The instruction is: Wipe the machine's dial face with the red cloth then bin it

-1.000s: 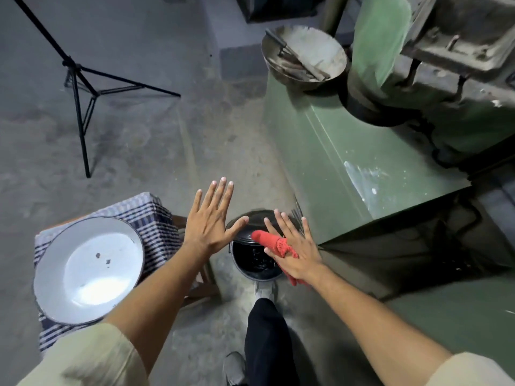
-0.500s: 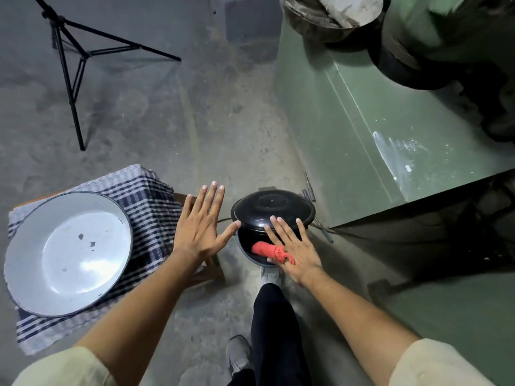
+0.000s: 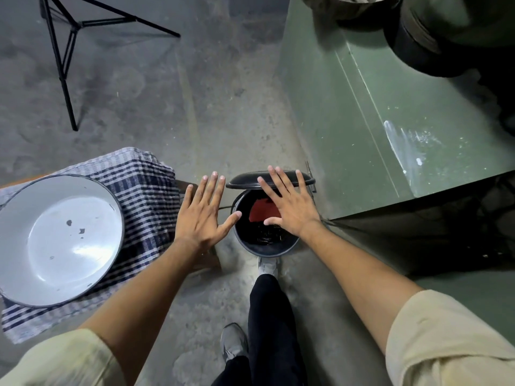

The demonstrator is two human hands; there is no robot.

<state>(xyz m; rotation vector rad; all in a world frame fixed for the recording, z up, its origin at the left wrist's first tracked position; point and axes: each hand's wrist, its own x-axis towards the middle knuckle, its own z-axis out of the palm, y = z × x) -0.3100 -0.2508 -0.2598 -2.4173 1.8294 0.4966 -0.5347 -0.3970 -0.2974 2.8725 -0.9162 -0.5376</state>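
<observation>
The red cloth [image 3: 262, 212] lies inside the open black bin [image 3: 264, 247]; the left hand [image 3: 202, 218], at the bin's nine o'clock, and the right hand [image 3: 292, 210] above it are both spread, empty.

**Around the work spot: basin, checked cloth, tripod**

Left of the hands, a white enamel basin [image 3: 60, 239] with a dark rim and a few chipped spots sits on a blue-and-white checked cloth [image 3: 145, 188], which drapes over a low wooden stand. Further out and to the left, a black tripod [image 3: 65, 65] stands on the dusty concrete floor [image 3: 167, 107], well apart from the basin.
</observation>
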